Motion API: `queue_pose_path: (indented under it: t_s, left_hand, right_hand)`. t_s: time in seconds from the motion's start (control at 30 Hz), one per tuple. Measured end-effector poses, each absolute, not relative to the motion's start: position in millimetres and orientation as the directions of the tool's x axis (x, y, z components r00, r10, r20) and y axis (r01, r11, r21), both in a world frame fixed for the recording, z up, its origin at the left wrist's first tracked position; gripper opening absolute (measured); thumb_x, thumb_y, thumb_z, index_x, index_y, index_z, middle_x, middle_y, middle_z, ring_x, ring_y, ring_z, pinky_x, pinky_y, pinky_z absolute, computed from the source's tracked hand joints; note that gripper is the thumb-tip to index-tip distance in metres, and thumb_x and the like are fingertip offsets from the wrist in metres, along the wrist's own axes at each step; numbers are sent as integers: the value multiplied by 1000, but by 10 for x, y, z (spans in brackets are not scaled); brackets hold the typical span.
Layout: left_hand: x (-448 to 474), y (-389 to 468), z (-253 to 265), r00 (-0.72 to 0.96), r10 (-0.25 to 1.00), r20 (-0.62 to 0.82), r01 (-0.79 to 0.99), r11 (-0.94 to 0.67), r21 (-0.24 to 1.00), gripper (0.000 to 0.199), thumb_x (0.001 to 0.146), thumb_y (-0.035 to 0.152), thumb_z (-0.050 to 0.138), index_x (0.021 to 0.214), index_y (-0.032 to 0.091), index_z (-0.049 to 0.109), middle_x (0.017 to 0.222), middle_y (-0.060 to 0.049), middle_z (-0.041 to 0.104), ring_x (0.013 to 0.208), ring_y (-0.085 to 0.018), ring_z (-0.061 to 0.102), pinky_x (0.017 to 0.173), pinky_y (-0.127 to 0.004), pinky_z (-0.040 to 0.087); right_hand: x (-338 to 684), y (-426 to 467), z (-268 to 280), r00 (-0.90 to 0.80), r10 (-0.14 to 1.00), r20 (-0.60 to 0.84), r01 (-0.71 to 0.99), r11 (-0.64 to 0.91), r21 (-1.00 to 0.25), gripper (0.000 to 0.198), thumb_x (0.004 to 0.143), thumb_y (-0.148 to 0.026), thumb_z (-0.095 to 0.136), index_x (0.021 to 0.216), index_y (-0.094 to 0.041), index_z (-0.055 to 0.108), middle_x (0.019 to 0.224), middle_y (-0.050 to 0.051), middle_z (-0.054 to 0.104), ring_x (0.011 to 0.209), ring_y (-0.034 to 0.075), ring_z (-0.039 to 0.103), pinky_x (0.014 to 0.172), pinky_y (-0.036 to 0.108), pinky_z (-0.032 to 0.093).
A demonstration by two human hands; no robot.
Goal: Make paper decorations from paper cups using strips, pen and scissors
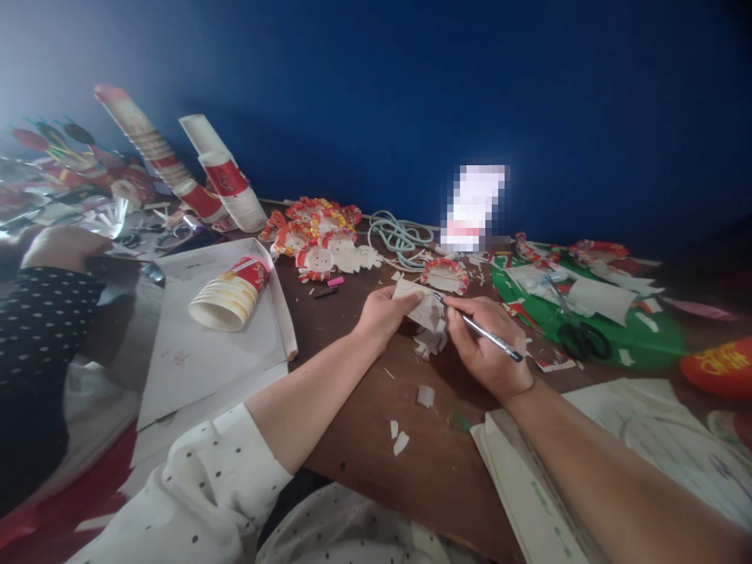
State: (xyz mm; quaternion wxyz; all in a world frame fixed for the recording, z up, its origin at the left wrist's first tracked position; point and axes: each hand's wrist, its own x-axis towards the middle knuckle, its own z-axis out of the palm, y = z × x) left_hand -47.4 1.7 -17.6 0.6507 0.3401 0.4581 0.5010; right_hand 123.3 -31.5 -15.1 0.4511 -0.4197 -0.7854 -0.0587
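Between thumb and fingers, my left hand [381,315] pinches a piece of white paper [420,304] above the brown table. My right hand [490,345] grips a silver pen [489,335], its tip at the paper's right part. A white paper cut-out [432,341] shows just below the held piece; whether the two are joined I cannot tell. Behind the hands lies a red-and-white paper ornament [445,276]. Small white scraps [400,442] and a clear, squarish bit [426,396] rest on the table nearer to me.
Stacked paper cups [229,294] lie on a white box lid [170,376] at left, beside a co-worker's dark dotted sleeve [47,329]. Finished-looking cut-outs [323,243] and a coiled pale cord [399,239] lie behind. Black-handled scissors [584,341] rest on a green sheet [652,341] at right.
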Motion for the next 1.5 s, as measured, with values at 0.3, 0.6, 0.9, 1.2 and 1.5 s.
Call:
queue_pose_path:
  t_s: [0.3,0.6,0.9,1.2,1.5]
  left_hand:
    - [-474,31,-201,62,967,-245,-335,252,908,21,68,29,78,79,12,71,69,-5,70,57,-15,63,62,-28,52]
    - [-476,23,-184,75,967,-244,-343,255,904,23,67,30,79,79,12,71,71,-6,70,59,-15,63,63,-29,52]
    - [-482,29,-205,68,967,-246,-326,255,910,22,68,30,78,80,13,71,71,-5,71,59,-15,64,64,-29,53]
    - [-478,35,-196,78,970,-232,-364,244,899,23,67,28,79,80,11,71,72,-6,71,61,-15,64,66,-29,52]
    - [-488,57,-237,55,970,-236,-321,241,916,26,68,31,80,83,12,72,77,-7,72,66,-17,66,70,-31,54]
  right_hand:
    - [1230,-314,-155,-238,607,758,714,639,-287,16,93,-21,58,104,-18,68,97,9,75,89,21,69,83,34,52]
    - [1236,-318,-163,-238,617,750,711,637,-299,16,94,-24,56,104,-18,68,96,9,75,89,21,69,84,34,52]
    - [1227,-329,-152,-221,668,711,741,589,-323,20,96,-30,52,103,-20,69,97,9,75,89,21,70,84,36,53]
    - [1231,-325,-165,-243,633,735,718,627,-303,17,94,-25,55,103,-18,68,95,8,74,87,20,69,83,34,52]
    - [1260,-295,-135,-170,642,748,740,584,-333,21,96,-26,52,110,-20,66,99,9,72,92,22,67,88,37,52]
